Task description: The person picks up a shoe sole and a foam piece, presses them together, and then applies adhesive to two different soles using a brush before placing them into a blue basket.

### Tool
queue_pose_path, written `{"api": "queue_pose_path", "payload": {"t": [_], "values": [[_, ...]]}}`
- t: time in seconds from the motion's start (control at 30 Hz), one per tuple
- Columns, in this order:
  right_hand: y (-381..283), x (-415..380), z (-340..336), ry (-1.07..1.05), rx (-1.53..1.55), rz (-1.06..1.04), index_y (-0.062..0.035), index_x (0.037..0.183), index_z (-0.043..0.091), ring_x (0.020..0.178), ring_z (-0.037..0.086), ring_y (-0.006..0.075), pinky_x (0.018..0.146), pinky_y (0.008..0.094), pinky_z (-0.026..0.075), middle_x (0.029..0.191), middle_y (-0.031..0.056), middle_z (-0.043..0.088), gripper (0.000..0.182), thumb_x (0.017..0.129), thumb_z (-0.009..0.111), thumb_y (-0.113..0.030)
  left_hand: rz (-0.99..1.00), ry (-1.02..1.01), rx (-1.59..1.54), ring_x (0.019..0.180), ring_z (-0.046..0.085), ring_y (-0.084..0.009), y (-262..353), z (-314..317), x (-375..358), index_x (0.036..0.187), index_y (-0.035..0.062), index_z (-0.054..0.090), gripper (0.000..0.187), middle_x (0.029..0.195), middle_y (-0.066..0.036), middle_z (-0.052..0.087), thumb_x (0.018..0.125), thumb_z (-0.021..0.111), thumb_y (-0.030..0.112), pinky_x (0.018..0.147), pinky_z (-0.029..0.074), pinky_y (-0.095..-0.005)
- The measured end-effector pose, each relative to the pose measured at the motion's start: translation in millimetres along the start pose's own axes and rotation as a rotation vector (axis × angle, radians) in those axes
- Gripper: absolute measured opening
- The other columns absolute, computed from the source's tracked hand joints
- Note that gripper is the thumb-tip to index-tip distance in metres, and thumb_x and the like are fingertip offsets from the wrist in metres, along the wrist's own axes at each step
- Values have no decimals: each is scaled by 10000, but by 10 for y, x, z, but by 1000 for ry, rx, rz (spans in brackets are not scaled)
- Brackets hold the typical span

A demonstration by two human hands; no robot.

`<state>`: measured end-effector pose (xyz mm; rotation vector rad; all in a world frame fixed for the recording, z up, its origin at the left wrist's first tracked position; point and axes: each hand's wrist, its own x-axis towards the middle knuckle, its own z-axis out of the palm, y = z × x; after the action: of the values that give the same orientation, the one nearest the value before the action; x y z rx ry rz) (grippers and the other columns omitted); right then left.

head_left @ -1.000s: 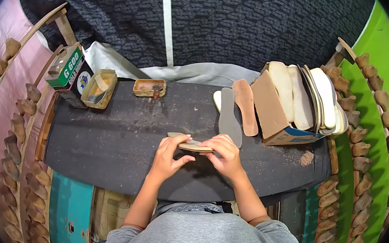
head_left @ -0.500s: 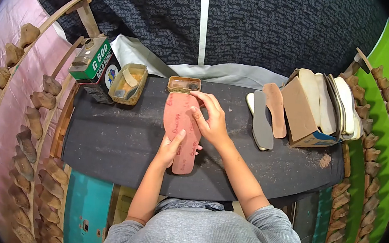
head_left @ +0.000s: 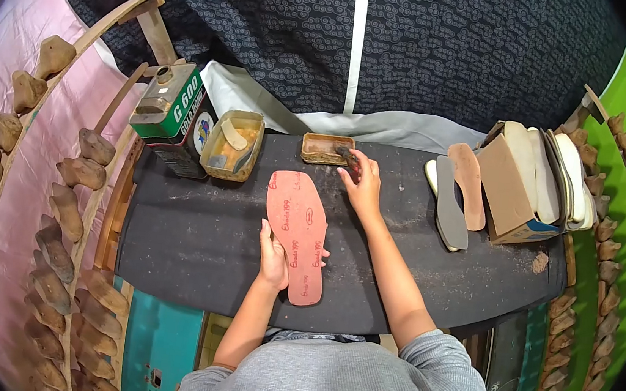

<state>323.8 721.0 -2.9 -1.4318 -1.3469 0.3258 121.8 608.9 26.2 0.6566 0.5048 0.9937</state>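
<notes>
My left hand (head_left: 273, 258) holds a pinkish-red insole (head_left: 295, 232) with dark printed writing, its thumb along the left edge and its fingers underneath. The wide end of the insole points away from me. Beyond it, my right hand (head_left: 362, 184) is at the right end of a small rectangular tin (head_left: 317, 158), its fingers around a small dark object (head_left: 348, 156) that I cannot make out clearly.
At the left stand a green and black can (head_left: 176, 116) and a yellowish tub (head_left: 236, 142) with tools inside. On the right lie a grey insole (head_left: 449, 202) and a brown one (head_left: 470, 183), beside a cardboard box (head_left: 510, 193) full of insoles. Shoe lasts hang on both sides.
My right hand has left the insole and moved to the tin, where it now grips the dark object. The left hand still holds the insole, now lower in view. The whole view has shifted slightly.
</notes>
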Motion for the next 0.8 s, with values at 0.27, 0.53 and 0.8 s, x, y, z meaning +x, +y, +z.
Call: {"api": "queue_pose_path", "payload": {"t": [0.27, 0.53, 0.8], "values": [[-116, 158, 16, 30, -62, -237, -56, 1028, 632, 708, 584, 244, 663, 347, 484, 928, 108, 569, 248, 790, 702, -58, 26, -63, -7, 804, 666, -284, 118, -61, -29, 1306, 31, 442, 885, 1236, -169, 566, 887, 54, 707, 674, 574, -401], [-576, 109, -268, 115, -45, -380, -26, 1036, 616, 889, 627, 286, 749, 345, 520, 1011, 130, 604, 306, 752, 662, 77, 32, -75, 14, 808, 667, -270, 182, -32, -3, 1257, 33, 481, 873, 1087, -143, 626, 894, 45, 697, 671, 573, -390], [-1651, -260, -744, 36, 51, -802, -4, 981, 633, 846, 652, 265, 739, 325, 539, 921, 121, 654, 359, 644, 707, 98, 43, -66, 104, 824, 665, -267, 193, 68, 38, 1252, 33, 470, 867, 1042, -139, 633, 893, 45, 698, 679, 567, -378]]}}
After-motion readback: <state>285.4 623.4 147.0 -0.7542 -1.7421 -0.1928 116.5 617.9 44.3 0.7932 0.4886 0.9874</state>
